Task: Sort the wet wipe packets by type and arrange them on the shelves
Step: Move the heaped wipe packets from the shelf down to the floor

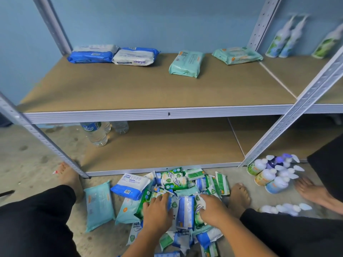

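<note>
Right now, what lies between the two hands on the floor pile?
A blue-and-white wipe packet lies between the left hand and the right hand, on the pile, in the head view.

- The upper shelf (130, 89) carries four groups of packets: a pair of packets (113, 55) side by side at the back left, touching each other, a single packet (186, 64) nearer the middle, and another packet (237, 55) at the back right.
- On the neighbouring shelf to the right, bottles (285, 39) stand against the back wall.
- The lower shelf (167, 145) lies under the upper one; water bottles (97, 133) stand at its back left end.
- On the floor, just before the lower shelf, lies a pile of packets (185, 180).
- A flat packet (98, 204) lies left of the pile.
- Pump bottles (269, 175) lie right of the pile.
- The left hand (157, 212) and the right hand (213, 210) rest on the near part of the pile, side by side.
</note>
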The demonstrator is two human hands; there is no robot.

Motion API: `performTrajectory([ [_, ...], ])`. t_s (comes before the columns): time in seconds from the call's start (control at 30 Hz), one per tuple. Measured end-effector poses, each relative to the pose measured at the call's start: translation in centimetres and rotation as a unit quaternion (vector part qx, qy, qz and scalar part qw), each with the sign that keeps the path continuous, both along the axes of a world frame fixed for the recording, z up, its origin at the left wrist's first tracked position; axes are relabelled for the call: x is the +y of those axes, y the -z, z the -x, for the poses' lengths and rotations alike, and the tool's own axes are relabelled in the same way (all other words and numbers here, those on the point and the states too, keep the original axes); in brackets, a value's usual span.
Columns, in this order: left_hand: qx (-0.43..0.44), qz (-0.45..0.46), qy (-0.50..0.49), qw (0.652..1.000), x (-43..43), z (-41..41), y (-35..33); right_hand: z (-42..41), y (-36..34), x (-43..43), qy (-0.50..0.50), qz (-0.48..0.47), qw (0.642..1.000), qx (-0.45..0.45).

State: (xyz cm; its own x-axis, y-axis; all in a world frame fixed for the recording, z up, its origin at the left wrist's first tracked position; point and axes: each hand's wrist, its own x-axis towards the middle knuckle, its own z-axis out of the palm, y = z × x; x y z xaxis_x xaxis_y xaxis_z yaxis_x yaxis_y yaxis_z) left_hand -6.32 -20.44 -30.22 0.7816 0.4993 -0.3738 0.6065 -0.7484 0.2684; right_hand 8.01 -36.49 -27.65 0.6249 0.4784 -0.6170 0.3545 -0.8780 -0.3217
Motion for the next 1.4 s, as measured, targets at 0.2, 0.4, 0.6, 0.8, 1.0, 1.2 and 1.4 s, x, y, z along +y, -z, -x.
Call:
performTrajectory([
  [0.2, -0.137, 0.019, -0.021, 0.990, 1.7, -1.7, -5.4, -1.4, -4.9, 2.3, 0.037, -0.130, 0.990, -0.048],
  [0.4, -0.339, 0.001, 0.024, 0.940, 6.7, -6.0, -16.1, -5.5, -14.9, 7.5, 0.051, -0.319, 0.922, -0.213],
  [0.6, -0.419, -0.083, 0.090, 0.900, 12.7, -9.9, -25.9, -10.0, -24.0, 14.1, 0.024, -0.446, 0.827, -0.342],
  [0.8, -0.424, -0.125, 0.113, 0.890, 19.4, -13.8, -27.7, -16.0, -26.4, 20.7, -0.002, -0.422, 0.841, -0.339],
  [1.0, -0.345, -0.175, 0.096, 0.917, 27.9, -20.5, -26.7, -22.7, -25.4, 26.9, 0.033, -0.263, 0.898, -0.352],
  [1.2, -0.275, -0.098, -0.028, 0.956, 34.5, -26.9, -26.9, -25.9, -24.4, 30.6, 0.037, -0.132, 0.940, -0.312],
  [1.4, -0.208, -0.240, -0.020, 0.948, 34.6, -28.3, -25.3, -26.8, -24.5, 32.4, 0.071, -0.146, 0.922, -0.352],
])
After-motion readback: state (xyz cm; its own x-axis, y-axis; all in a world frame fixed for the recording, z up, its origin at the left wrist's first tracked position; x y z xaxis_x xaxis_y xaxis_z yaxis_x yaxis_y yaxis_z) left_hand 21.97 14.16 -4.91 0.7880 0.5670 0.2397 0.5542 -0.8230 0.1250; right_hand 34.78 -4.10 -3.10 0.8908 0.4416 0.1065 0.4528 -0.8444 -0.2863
